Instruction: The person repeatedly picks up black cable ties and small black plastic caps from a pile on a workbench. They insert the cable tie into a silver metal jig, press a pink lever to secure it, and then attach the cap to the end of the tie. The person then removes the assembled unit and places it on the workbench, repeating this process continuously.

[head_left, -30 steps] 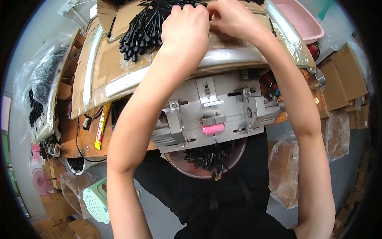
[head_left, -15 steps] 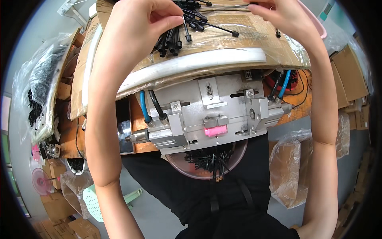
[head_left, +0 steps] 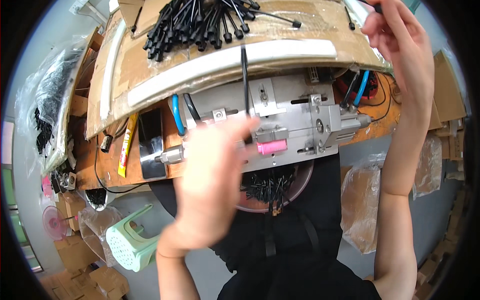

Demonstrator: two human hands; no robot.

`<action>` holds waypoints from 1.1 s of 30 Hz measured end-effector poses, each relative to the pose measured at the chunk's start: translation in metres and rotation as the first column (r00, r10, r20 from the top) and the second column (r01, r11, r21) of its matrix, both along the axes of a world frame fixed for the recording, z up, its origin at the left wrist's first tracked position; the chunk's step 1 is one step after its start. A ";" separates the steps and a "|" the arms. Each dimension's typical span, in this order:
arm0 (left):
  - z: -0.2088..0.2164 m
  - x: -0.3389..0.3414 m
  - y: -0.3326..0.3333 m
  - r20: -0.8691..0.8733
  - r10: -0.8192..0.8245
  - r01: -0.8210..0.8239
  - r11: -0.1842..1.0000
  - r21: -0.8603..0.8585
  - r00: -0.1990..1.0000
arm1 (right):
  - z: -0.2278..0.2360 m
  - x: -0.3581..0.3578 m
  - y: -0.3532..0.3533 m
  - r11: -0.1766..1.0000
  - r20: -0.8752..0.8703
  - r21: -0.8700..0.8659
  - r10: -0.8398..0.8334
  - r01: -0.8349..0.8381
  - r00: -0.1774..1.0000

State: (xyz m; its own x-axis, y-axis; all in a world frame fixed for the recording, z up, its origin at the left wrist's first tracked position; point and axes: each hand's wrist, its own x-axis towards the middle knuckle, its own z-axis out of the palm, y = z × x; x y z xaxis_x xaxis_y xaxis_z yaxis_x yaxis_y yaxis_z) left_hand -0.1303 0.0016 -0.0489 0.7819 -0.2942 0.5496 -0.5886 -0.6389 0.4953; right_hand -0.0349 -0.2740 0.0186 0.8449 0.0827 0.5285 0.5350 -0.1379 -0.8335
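My left hand [head_left: 210, 170], smeared by motion, is over the left part of a metal clamping fixture [head_left: 295, 117]. A black rod [head_left: 244, 75] stands up from its fingertips, and they look closed on the rod's lower part. At the far right, my right hand [head_left: 400, 42] pinches the black end of a thin rod [head_left: 377, 8], most of which is out of view. On the cardboard lies a pile of black-capped rods [head_left: 192, 25]. A pink piece [head_left: 272, 146] sits on the fixture beside a small metal block [head_left: 272, 133].
Below the fixture, a pinkish bowl [head_left: 300, 187] holds many black rods. A phone [head_left: 151, 145] and a yellow packet [head_left: 128, 145] lie on the wooden bench at left. Blue hoses [head_left: 178, 115] run to the fixture. A green stool [head_left: 131, 245] stands on the floor.
My left hand has come down from the rod pile to the fixture, with a black rod at its fingers. The right hand has moved farther right with its rod end.
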 end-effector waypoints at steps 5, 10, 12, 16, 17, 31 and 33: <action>-0.066 -0.054 -0.041 -0.087 0.072 -0.039 0.940 0.338 0.994 | -0.035 -0.014 -0.029 0.999 -0.051 -0.036 0.016 -0.018 0.999; -0.073 -0.046 -0.051 -0.108 0.098 -0.037 0.886 0.462 0.989 | -0.040 -0.040 -0.006 0.986 0.028 -0.004 -0.169 0.169 0.985; -0.071 -0.044 -0.051 -0.107 0.081 -0.022 0.885 0.464 0.991 | -0.037 -0.054 -0.001 0.977 0.079 -0.054 -0.200 0.205 0.977; -0.072 -0.046 -0.048 -0.125 0.091 -0.020 0.876 0.482 0.988 | -0.067 -0.086 0.027 0.979 0.063 -0.021 -0.203 0.205 0.977; -0.073 -0.048 -0.043 -0.151 0.115 -0.031 0.882 0.470 0.982 | -0.085 -0.094 0.030 0.956 0.140 -0.224 -0.160 0.189 0.977; -0.029 -0.040 -0.010 -0.185 0.092 -0.067 0.989 0.133 0.978 | -0.168 -0.131 0.088 0.849 0.097 -0.523 -0.030 0.077 0.995; -0.027 -0.038 -0.009 -0.200 0.104 -0.077 0.987 0.140 0.974 | -0.168 -0.130 0.088 0.839 0.094 -0.538 -0.033 0.079 0.995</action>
